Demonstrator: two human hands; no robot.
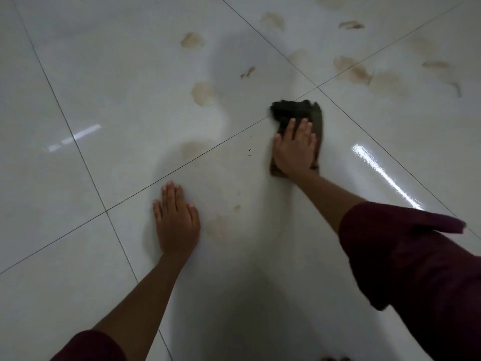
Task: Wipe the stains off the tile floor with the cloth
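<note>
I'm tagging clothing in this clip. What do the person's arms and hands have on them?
Both hands, left hand and right hand, are bare: no gloves, rings or watch visible. Dark maroon sleeves are pushed up, leaving the forearms uncovered; the right one hangs loose.

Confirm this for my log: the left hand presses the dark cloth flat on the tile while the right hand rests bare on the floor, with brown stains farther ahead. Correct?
Not quite: the hands are swapped. The head view shows the right hand pressing the dark cloth flat on the tile floor, while the left hand rests bare on it. The brown stains do lie farther ahead.

Head view, steeply down, close
</note>
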